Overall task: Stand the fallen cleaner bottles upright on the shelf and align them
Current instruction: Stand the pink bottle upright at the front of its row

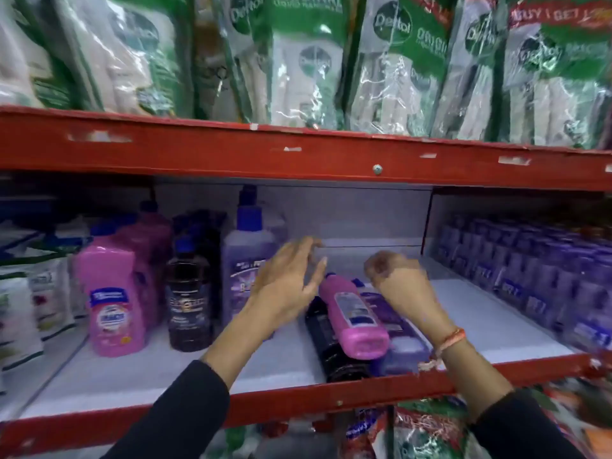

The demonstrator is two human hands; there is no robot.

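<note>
Reaching into the shelf [165,376] now, both hands are over the fallen pile. Three bottles lie flat near the front lip, caps pointing to the back: a black bottle [331,346] on the left, a purple bottle [397,332] on the right, and a pink bottle [354,313] riding on top of the two, which is why it has to go first (you can't lift what's pinned underneath).

The left hand [284,279] is spread, fingers apart and holding nothing, hovering just left of the pink bottle's cap end. My read is that it is set to wrap the neck. The right hand [394,276] is curled, fingers folded in above the purple bottle's cap end; it is blurred, so whether it grips anything I cannot tell.

Over to the left, the model to copy: a standing pink [109,299], a dark one [188,303] and a tall purple [248,260], upright, labels out, in a loose row. Bare white shelf sits between that row and the pile, and that's likely where these three go. A packed block of small purple bottles [530,276] fills the right side, so there's no room there.
</note>
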